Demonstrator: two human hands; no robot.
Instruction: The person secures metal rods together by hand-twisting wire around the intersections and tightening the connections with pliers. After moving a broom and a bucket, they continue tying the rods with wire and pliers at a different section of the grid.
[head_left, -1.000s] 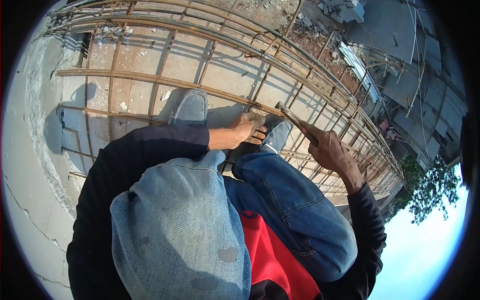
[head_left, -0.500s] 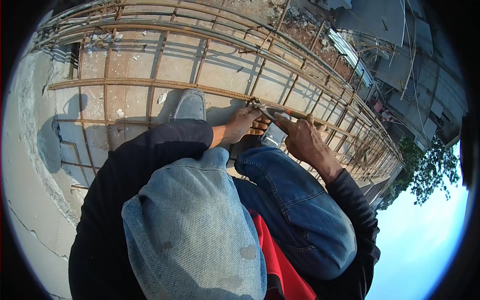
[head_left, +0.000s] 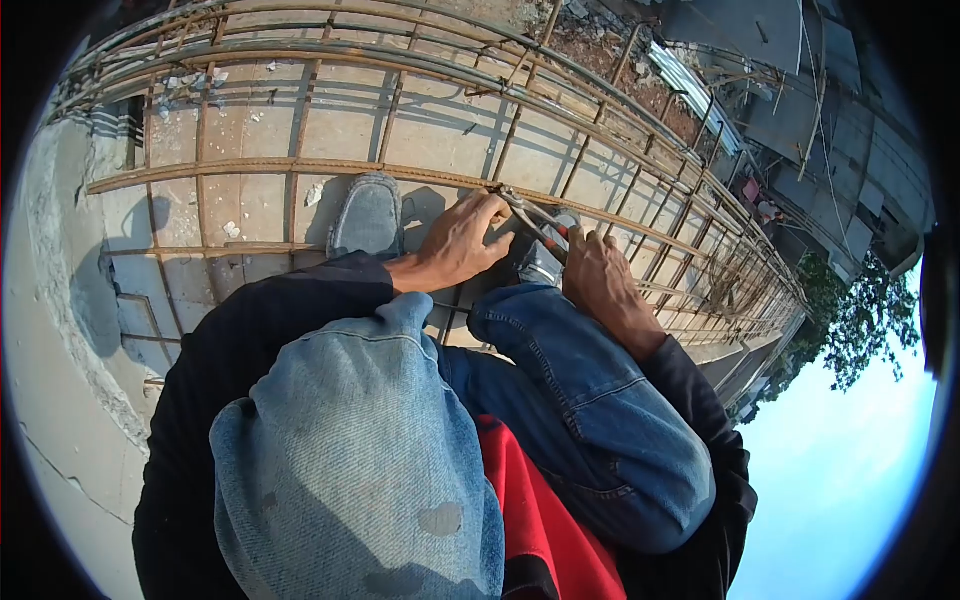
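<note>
My right hand (head_left: 605,283) is closed around the red-gripped handles of a pair of pincers (head_left: 530,216). The handles look spread apart, and the jaws reach a crossing on the rusty reinforcing bar (head_left: 430,178). Right beside the jaws is my left hand (head_left: 462,238), back upward, its thumb apart from the forefinger. Its fingertips are at the bar, and its other fingers are partly hidden. Any tie wire at the crossing is too small to make out.
A long rebar cage (head_left: 640,190) runs from the left to the far right over pale boards (head_left: 250,110). My grey shoe (head_left: 367,215) stands among the bars. A concrete edge (head_left: 75,270) lies at the left, with rubble (head_left: 665,120) and corrugated metal (head_left: 695,95) beyond the cage.
My left hand has turned from palm partly up to back upward, its thumb now apart. My right hand has lowered slightly and the pincers' handles have spread. The view has shifted a little.
</note>
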